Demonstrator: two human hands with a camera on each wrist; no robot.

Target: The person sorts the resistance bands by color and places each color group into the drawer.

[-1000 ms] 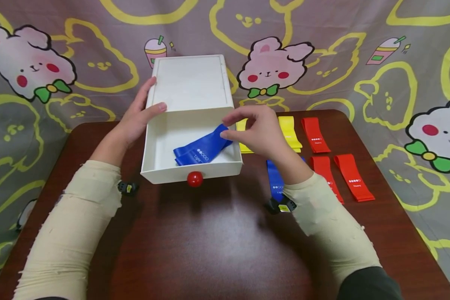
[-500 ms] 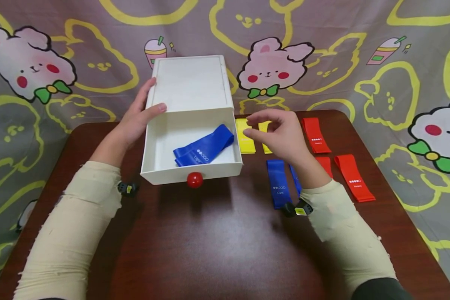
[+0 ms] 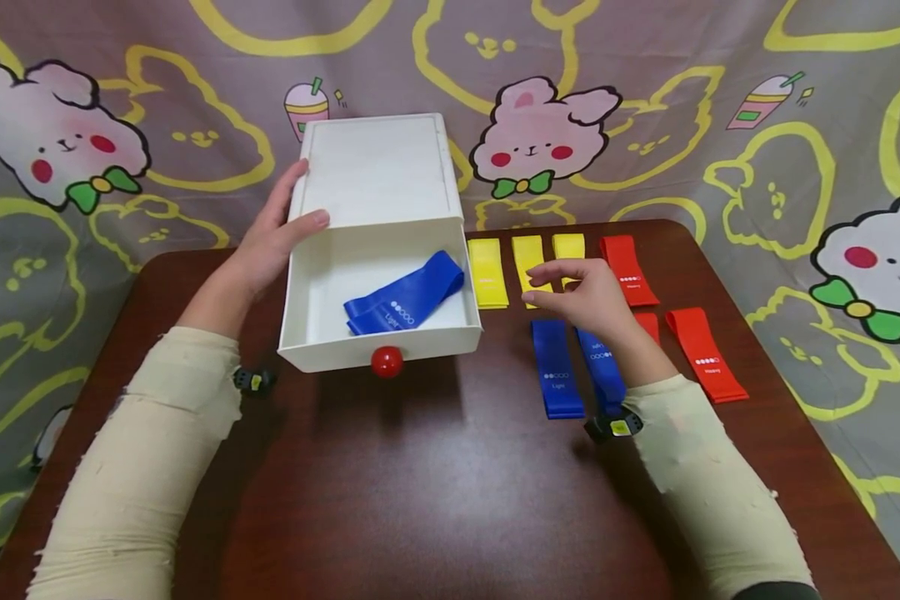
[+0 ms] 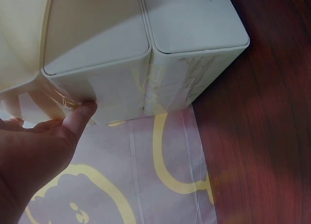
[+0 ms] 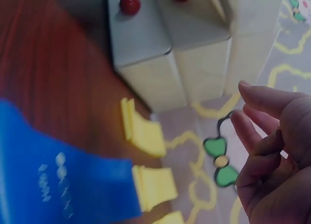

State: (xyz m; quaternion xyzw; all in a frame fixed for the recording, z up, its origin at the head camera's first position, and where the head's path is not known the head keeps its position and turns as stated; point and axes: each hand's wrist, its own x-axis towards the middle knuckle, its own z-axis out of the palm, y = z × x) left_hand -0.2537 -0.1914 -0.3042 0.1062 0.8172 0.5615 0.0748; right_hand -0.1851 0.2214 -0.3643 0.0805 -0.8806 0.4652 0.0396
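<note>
My left hand [image 3: 258, 242] rests along the left side of a white drawer cabinet [image 3: 378, 171], with the thumb lying on its top. The top drawer [image 3: 311, 287] is pulled out and has a red knob [image 3: 387, 362] in front. Inside lies a blue resistance band [image 3: 401, 298] marked "Light", slanted across the bottom. To the right of the cabinet, my right hand [image 3: 596, 304] hovers over the table holding nothing, thumb and forefinger apart. Below it are two more blue bands [image 3: 557, 367], the right one partly covered by the hand and wrist. The left wrist view shows the thumb against the cabinet [image 4: 112, 88].
Three yellow bands [image 3: 487, 273] lie beside the cabinet. Three red bands [image 3: 708, 354] lie farther right on the brown table [image 3: 420, 492], one partly hidden by the right hand. A patterned cloth [image 3: 667, 50] hangs behind. Lower drawers with red knobs [image 5: 130, 6] appear in the right wrist view.
My right hand has let go of the blue band in the drawer and moved right, out over the table. The left hand stays on the cabinet.
</note>
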